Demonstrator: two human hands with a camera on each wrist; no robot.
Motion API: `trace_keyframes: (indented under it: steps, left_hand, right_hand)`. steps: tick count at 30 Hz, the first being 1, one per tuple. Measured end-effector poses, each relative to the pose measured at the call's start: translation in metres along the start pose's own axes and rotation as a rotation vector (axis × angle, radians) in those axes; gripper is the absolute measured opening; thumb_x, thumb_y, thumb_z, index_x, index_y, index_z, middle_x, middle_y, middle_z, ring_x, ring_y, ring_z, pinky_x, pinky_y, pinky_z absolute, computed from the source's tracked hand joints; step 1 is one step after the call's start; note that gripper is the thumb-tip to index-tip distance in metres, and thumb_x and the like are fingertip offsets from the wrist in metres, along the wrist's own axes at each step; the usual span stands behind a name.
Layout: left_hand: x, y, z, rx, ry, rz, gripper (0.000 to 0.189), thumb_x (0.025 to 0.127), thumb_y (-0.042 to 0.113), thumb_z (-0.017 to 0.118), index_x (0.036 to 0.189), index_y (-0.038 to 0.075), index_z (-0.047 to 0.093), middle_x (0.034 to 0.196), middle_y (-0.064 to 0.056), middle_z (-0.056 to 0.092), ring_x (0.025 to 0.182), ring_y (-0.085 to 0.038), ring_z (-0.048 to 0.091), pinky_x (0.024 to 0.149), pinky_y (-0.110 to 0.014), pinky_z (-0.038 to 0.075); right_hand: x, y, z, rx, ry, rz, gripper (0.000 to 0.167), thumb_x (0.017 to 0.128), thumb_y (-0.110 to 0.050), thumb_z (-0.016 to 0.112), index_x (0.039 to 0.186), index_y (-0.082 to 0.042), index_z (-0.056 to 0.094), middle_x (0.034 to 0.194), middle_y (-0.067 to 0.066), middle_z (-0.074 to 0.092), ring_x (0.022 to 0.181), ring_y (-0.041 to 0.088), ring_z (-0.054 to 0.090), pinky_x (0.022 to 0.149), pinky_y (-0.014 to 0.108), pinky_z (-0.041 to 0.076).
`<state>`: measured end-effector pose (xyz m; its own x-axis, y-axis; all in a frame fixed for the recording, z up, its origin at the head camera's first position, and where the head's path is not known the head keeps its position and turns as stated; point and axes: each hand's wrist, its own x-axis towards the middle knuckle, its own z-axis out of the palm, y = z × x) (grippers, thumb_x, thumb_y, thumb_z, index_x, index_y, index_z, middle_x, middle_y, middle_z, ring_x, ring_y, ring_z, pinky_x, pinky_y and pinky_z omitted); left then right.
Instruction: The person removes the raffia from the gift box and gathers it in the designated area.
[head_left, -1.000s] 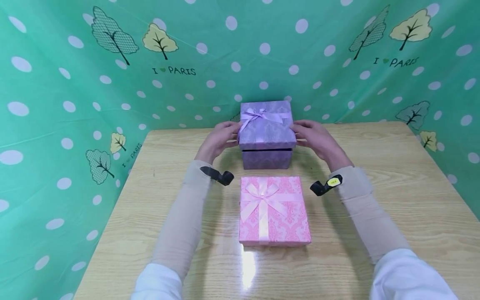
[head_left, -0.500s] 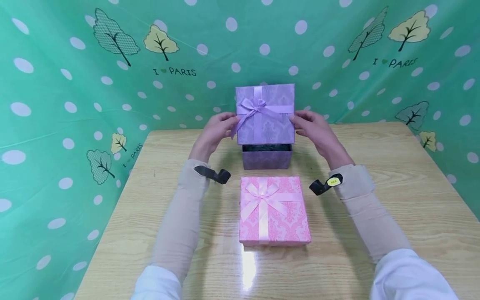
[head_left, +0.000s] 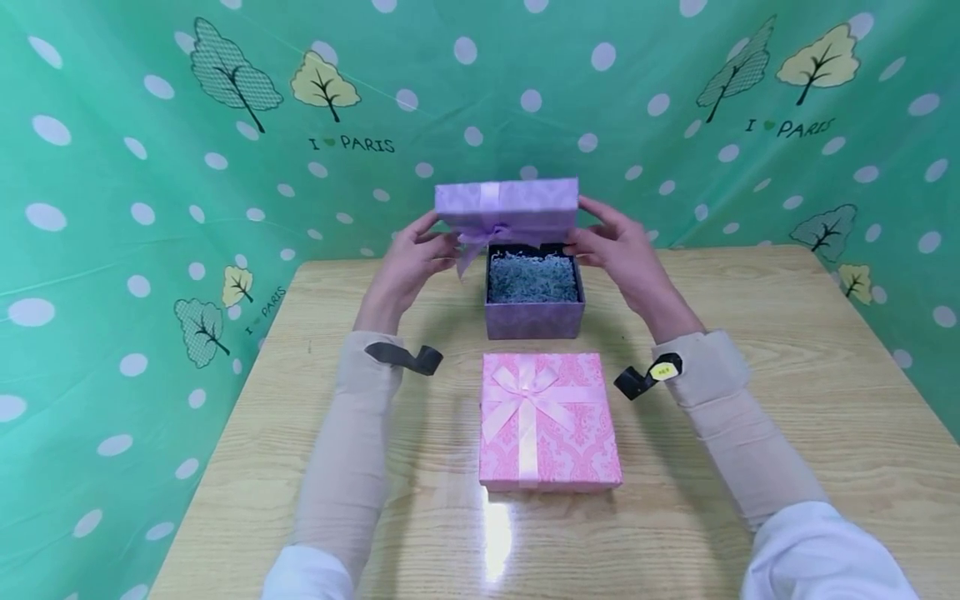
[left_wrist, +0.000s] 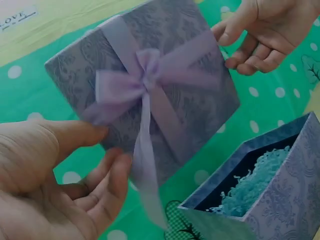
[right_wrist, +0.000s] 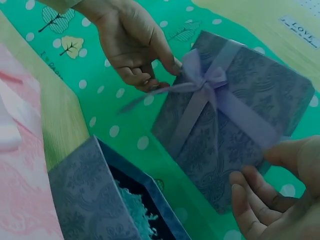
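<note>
A purple patterned box lid [head_left: 517, 200] with a satin bow is held up between both hands, tipped on edge behind its box. My left hand [head_left: 408, 262] grips its left side with thumb and fingers. On the opposite side my right hand [head_left: 622, 254] holds it the same way. Below stands the purple box base [head_left: 534, 321], uncovered, with teal shredded paper [head_left: 532, 279] inside. In the left wrist view the lid [left_wrist: 160, 90] shows its whole bowed top, apart from the base [left_wrist: 280, 200].
Nearer on the wooden table [head_left: 247, 467] lies a pink gift box [head_left: 555, 442] with a bow, its lid on. A green polka-dot cloth [head_left: 480, 108] hangs behind the table and along the left side.
Both hands have raised the purple lid off its base, moved it a little left and tipped it, uncovering the teal shredded paper. The pink box has stayed in place.
</note>
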<state>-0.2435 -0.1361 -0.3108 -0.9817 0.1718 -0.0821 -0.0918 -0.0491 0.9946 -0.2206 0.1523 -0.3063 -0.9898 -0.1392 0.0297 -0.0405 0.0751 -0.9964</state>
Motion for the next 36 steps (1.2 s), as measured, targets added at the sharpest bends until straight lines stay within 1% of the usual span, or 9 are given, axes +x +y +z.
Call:
trace_keyframes:
  steps: [4,8,11,13,18,23,28,32,36]
  left_hand:
    - [-0.005,0.001,-0.011,-0.113,-0.014,-0.004,0.040,0.099,0.014,0.050,0.138,0.023,0.051,0.131,-0.012,0.054,0.098,-0.016,0.059,0.088,-0.026,0.052]
    - [-0.011,0.002,-0.025,-0.165,-0.028,-0.016,0.038,0.101,0.028,0.047,0.137,0.021,0.052,0.138,-0.013,0.050,0.102,-0.018,0.060,0.086,-0.027,0.054]
    - [-0.016,0.003,-0.034,-0.134,-0.037,-0.021,0.041,0.099,0.029,0.050,0.140,0.023,0.049,0.140,-0.011,0.050,0.106,-0.018,0.061,0.089,-0.030,0.053]
    - [-0.019,0.004,-0.041,-0.110,-0.037,-0.026,0.043,0.099,0.026,0.052,0.142,0.025,0.046,0.138,-0.012,0.051,0.105,-0.018,0.062,0.090,-0.030,0.053]
    - [-0.027,0.001,-0.058,-0.038,-0.050,-0.048,0.051,0.099,0.022,0.052,0.147,0.021,0.036,0.134,-0.014,0.051,0.109,-0.019,0.061,0.090,-0.030,0.051]
    - [-0.030,-0.005,-0.074,0.018,-0.075,-0.090,0.053,0.099,0.024,0.053,0.147,0.014,0.035,0.141,-0.014,0.048,0.119,-0.020,0.056,0.094,-0.029,0.048]
    - [-0.033,-0.010,-0.090,0.054,-0.058,-0.110,0.054,0.099,0.029,0.053,0.148,0.016,0.035,0.144,-0.012,0.045,0.123,-0.021,0.052,0.101,-0.031,0.044]
    - [-0.038,-0.015,-0.105,0.047,-0.043,-0.120,0.053,0.100,0.028,0.050,0.148,0.014,0.034,0.142,-0.010,0.047,0.115,-0.016,0.056,0.093,-0.026,0.047]
    - [-0.043,-0.021,-0.118,0.032,-0.048,-0.135,0.053,0.102,0.026,0.046,0.150,0.012,0.029,0.145,-0.009,0.041,0.109,-0.011,0.057,0.088,-0.022,0.049]
  right_hand:
    - [-0.003,-0.004,0.009,0.041,-0.041,0.053,0.044,0.100,-0.020,0.051,0.141,-0.031,0.046,0.110,0.006,0.060,0.095,0.014,0.065,0.088,0.029,0.054]
    - [-0.003,-0.007,0.020,0.123,-0.069,0.113,0.041,0.101,-0.025,0.047,0.142,-0.032,0.043,0.110,0.009,0.055,0.090,0.015,0.064,0.080,0.025,0.055]
    - [-0.002,-0.006,0.030,0.168,-0.091,0.152,0.047,0.100,-0.028,0.049,0.145,-0.032,0.037,0.114,0.011,0.053,0.088,0.016,0.063,0.083,0.028,0.056]
    - [0.000,-0.005,0.036,0.173,-0.107,0.180,0.052,0.100,-0.028,0.050,0.148,-0.031,0.032,0.122,0.012,0.051,0.091,0.017,0.063,0.089,0.032,0.054]
    - [0.004,0.001,0.050,0.135,-0.141,0.246,0.057,0.099,-0.024,0.052,0.151,-0.025,0.027,0.141,0.010,0.043,0.098,0.020,0.060,0.096,0.038,0.052]
    - [0.010,0.007,0.062,0.132,-0.164,0.266,0.057,0.099,-0.022,0.052,0.151,-0.023,0.027,0.141,0.010,0.043,0.096,0.020,0.060,0.089,0.035,0.055]
    - [0.012,0.011,0.079,0.149,-0.201,0.255,0.061,0.098,-0.017,0.052,0.152,-0.021,0.024,0.140,0.013,0.044,0.089,0.017,0.060,0.094,0.039,0.052]
    - [0.015,0.012,0.095,0.161,-0.233,0.252,0.062,0.098,-0.013,0.051,0.152,-0.020,0.022,0.138,0.015,0.046,0.091,0.019,0.058,0.099,0.043,0.049]
    - [0.019,0.013,0.110,0.168,-0.248,0.270,0.062,0.098,-0.011,0.052,0.152,-0.019,0.023,0.136,0.017,0.048,0.094,0.021,0.058,0.100,0.043,0.049]
